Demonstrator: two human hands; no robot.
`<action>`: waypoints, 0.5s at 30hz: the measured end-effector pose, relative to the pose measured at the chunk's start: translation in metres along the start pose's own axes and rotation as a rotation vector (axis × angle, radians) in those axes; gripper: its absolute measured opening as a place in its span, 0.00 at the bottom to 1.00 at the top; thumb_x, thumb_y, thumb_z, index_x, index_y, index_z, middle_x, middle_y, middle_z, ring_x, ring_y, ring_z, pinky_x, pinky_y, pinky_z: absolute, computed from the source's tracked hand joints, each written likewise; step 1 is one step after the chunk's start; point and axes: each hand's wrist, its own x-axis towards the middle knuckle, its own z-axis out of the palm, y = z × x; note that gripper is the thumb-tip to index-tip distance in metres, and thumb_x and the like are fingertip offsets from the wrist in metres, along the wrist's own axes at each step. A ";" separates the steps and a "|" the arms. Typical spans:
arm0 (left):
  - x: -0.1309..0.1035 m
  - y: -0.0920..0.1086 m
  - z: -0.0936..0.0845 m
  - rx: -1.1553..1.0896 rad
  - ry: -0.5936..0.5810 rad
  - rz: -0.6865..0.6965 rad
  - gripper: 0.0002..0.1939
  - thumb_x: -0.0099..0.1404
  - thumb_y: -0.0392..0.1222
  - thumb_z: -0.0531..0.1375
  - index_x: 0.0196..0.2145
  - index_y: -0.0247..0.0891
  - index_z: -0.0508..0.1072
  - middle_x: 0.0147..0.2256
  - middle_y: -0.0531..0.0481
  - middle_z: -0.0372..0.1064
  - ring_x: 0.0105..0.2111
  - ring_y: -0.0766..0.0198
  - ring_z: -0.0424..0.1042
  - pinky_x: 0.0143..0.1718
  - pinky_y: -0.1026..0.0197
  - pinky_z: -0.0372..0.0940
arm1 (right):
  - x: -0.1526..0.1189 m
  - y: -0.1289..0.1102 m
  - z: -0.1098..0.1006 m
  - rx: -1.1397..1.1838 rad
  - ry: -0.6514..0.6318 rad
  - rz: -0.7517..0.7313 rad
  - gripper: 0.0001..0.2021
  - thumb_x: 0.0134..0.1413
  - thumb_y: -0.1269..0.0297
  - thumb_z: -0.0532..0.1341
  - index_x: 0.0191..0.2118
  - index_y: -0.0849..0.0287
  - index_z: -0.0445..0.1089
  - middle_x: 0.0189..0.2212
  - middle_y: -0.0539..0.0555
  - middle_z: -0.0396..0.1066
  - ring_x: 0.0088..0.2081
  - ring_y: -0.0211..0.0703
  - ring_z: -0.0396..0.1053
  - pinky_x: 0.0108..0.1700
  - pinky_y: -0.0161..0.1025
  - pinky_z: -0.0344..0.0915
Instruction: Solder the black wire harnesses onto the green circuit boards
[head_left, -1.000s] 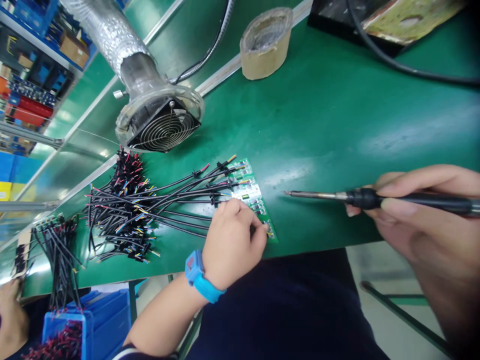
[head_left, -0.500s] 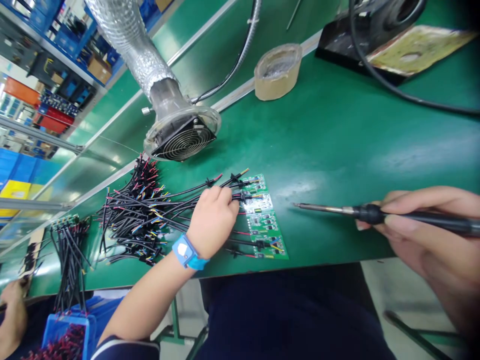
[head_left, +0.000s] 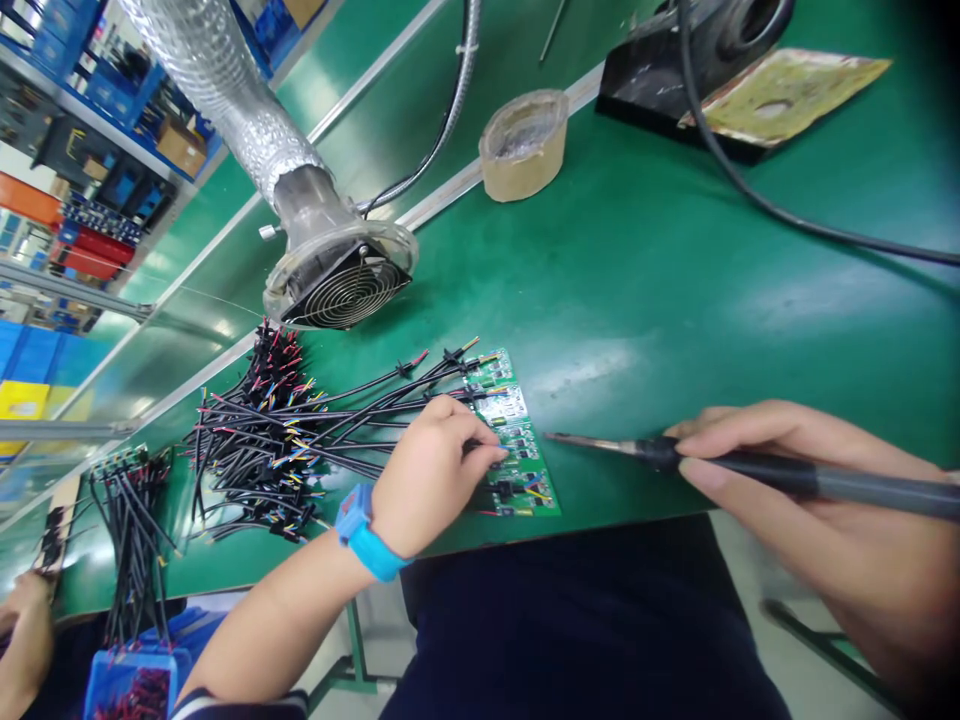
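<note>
My right hand point(head_left: 787, 500) holds a soldering iron point(head_left: 750, 470) by its black handle. The iron's tip points left and lies just right of a green circuit board panel point(head_left: 541, 440), apart from it. My left hand point(head_left: 442, 460), with a blue wrist strap, rests over the panel's left edge. Its thumb and fingers pinch a black cable, mostly hidden by the hand, against the middle of the panel. Other black cables point(head_left: 375, 408) with coloured wire ends run from the left to the upper boards. Wires also lie on the lowest boards.
A heap of black cables point(head_left: 255, 440) lies to the left, with a hanging bundle point(head_left: 135, 540) beyond it. The fume duct point(head_left: 337, 270) hangs above the bench. A tape roll point(head_left: 523, 150) and an iron stand point(head_left: 675, 80) are farther back. A co-worker's hand point(head_left: 26, 610) shows at far left.
My left hand has moved down the panel, from the upper boards to the middle one. The soldering iron has come left and slightly down, nearer the panel. The view has shifted a little.
</note>
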 end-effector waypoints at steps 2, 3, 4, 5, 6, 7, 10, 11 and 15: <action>0.004 0.002 0.007 -0.004 0.019 -0.010 0.02 0.56 0.32 0.63 0.27 0.34 0.73 0.32 0.49 0.65 0.33 0.65 0.68 0.38 0.61 0.66 | 0.000 0.001 0.001 -0.030 -0.045 -0.044 0.02 0.49 0.66 0.61 0.30 0.50 0.67 0.24 0.49 0.68 0.23 0.39 0.66 0.19 0.34 0.59; 0.006 0.003 0.009 0.000 0.022 -0.009 0.02 0.56 0.32 0.63 0.27 0.34 0.73 0.32 0.49 0.65 0.33 0.65 0.68 0.38 0.61 0.67 | 0.000 0.001 0.001 -0.042 -0.054 -0.051 0.03 0.49 0.66 0.60 0.31 0.50 0.67 0.24 0.49 0.68 0.23 0.38 0.66 0.19 0.34 0.59; 0.007 0.004 0.010 0.011 0.015 -0.003 0.02 0.57 0.33 0.63 0.27 0.34 0.73 0.32 0.48 0.65 0.33 0.64 0.68 0.38 0.61 0.67 | 0.000 0.001 0.001 -0.049 -0.058 -0.052 0.03 0.50 0.67 0.60 0.31 0.50 0.66 0.25 0.49 0.68 0.24 0.38 0.66 0.20 0.33 0.60; 0.009 0.005 0.010 0.028 -0.006 0.002 0.03 0.58 0.33 0.62 0.27 0.34 0.73 0.31 0.48 0.65 0.33 0.64 0.68 0.38 0.60 0.67 | -0.001 0.002 0.000 -0.050 -0.053 -0.053 0.03 0.50 0.67 0.60 0.31 0.50 0.66 0.25 0.49 0.68 0.25 0.38 0.66 0.20 0.33 0.61; 0.010 0.007 0.010 0.055 -0.035 0.007 0.04 0.58 0.33 0.62 0.26 0.34 0.73 0.31 0.48 0.65 0.32 0.63 0.68 0.37 0.60 0.67 | -0.001 0.002 0.000 -0.048 -0.048 -0.046 0.03 0.50 0.67 0.60 0.30 0.50 0.66 0.25 0.49 0.68 0.25 0.38 0.67 0.21 0.33 0.61; 0.010 0.008 0.009 0.088 -0.067 0.011 0.05 0.59 0.33 0.61 0.26 0.34 0.72 0.30 0.48 0.65 0.32 0.63 0.67 0.37 0.59 0.67 | -0.002 0.003 -0.001 -0.041 -0.046 -0.041 0.03 0.50 0.67 0.60 0.30 0.51 0.66 0.26 0.49 0.68 0.26 0.38 0.67 0.21 0.33 0.61; 0.011 0.011 0.006 0.170 -0.117 0.008 0.06 0.61 0.30 0.57 0.26 0.34 0.70 0.30 0.47 0.64 0.33 0.61 0.67 0.38 0.57 0.66 | -0.004 0.006 -0.002 -0.013 -0.021 -0.027 0.03 0.50 0.68 0.60 0.30 0.51 0.66 0.27 0.49 0.68 0.28 0.38 0.67 0.24 0.33 0.63; 0.010 0.011 0.006 0.175 -0.110 0.004 0.06 0.61 0.30 0.56 0.27 0.34 0.69 0.31 0.47 0.63 0.34 0.61 0.66 0.39 0.56 0.66 | -0.004 0.007 -0.002 -0.006 -0.009 -0.015 0.03 0.50 0.68 0.60 0.30 0.51 0.66 0.27 0.49 0.68 0.28 0.38 0.67 0.25 0.33 0.63; 0.007 0.008 0.014 0.074 -0.017 -0.010 0.04 0.63 0.30 0.54 0.30 0.35 0.65 0.35 0.45 0.61 0.37 0.61 0.64 0.43 0.56 0.65 | -0.003 0.007 -0.002 0.008 -0.009 -0.012 0.03 0.51 0.68 0.60 0.30 0.51 0.66 0.28 0.50 0.68 0.29 0.38 0.68 0.28 0.34 0.65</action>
